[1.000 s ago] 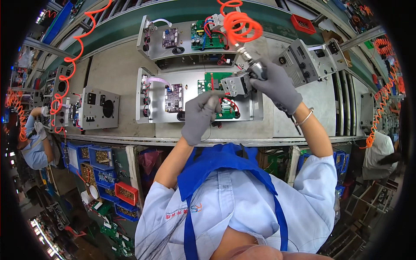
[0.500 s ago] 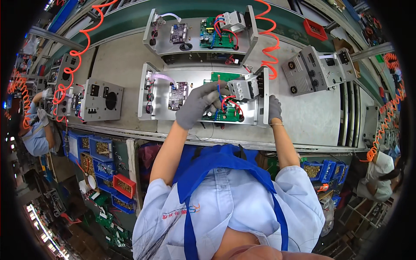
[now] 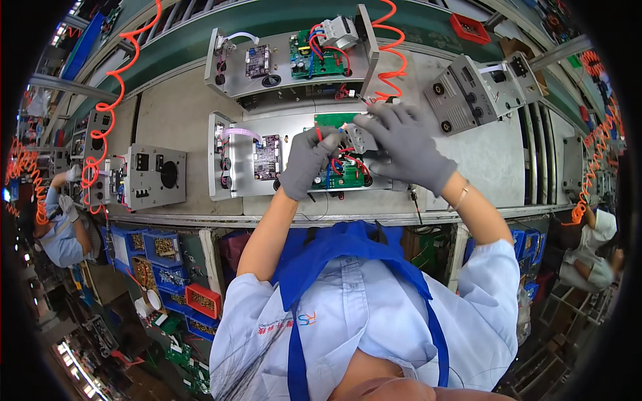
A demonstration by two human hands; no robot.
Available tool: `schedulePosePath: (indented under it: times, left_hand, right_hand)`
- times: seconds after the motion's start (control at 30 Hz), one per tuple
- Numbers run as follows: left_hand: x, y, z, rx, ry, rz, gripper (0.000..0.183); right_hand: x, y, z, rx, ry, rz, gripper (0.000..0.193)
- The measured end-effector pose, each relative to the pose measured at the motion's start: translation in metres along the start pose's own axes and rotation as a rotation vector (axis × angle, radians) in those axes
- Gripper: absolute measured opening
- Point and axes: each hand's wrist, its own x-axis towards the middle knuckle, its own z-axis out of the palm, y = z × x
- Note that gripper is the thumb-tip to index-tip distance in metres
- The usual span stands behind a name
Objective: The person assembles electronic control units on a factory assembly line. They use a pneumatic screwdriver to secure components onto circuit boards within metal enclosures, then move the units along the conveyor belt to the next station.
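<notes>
An open metal chassis (image 3: 241, 175) lies on the bench before me, with a purple-black circuit board (image 3: 267, 158) at its left and a green circuit board (image 3: 350, 178) toward its right. My left hand (image 3: 309, 162), in a grey glove, pinches a wire (image 3: 319, 135) above the green board; its red tip sticks out from the fingers. Beside it sits a grey circuit breaker (image 3: 362, 138), with red and blue wires below. Reaching over the chassis's right end, my gloved right hand (image 3: 416, 148) has its fingers spread around the breaker. Whether they press on it is unclear.
A second open chassis (image 3: 234, 79) stands behind. Grey welder-like units stand at right (image 3: 461, 97) and left (image 3: 157, 175). Coiled orange hoses (image 3: 394, 67) hang above. Blue bins (image 3: 164, 248) of small parts line the bench front, and other people work at both sides.
My right hand has come from outside the chassis's right end to over the circuit breaker. My left hand stays near the wires, and the whole view has shifted slightly.
</notes>
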Motion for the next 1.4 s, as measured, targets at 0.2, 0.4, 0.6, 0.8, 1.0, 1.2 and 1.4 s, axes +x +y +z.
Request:
schedulePosePath:
  times: [0.2,0.4,0.6,0.8,1.0,1.2,1.4]
  left_hand:
    - [0.003,-0.015,-0.009,0.691,0.281,0.484,0.025]
    - [0.0,0.012,-0.012,1.023,0.151,0.313,0.026]
    - [0.005,0.025,-0.009,1.137,0.084,0.206,0.023]
    - [0.011,0.031,-0.006,1.24,0.038,0.14,0.026]
    - [0.013,0.035,-0.001,1.229,0.043,0.139,0.027]
    - [0.014,0.03,-0.001,1.193,0.062,0.132,0.028]
    - [0.012,0.024,-0.002,1.103,0.108,0.166,0.032]
  right_hand:
    - [0.04,0.015,0.013,0.01,-0.144,-0.045,0.076]
    - [0.053,0.022,0.021,0.153,-0.076,-0.046,0.074]
    - [0.054,0.021,0.023,0.144,-0.068,-0.043,0.074]
    - [0.054,0.019,0.021,0.185,-0.094,-0.019,0.076]
    - [0.052,0.021,0.024,0.158,-0.083,-0.026,0.077]
    - [0.054,0.018,0.017,0.196,-0.106,-0.02,0.074]
    - [0.059,0.026,0.022,0.297,-0.069,-0.058,0.072]
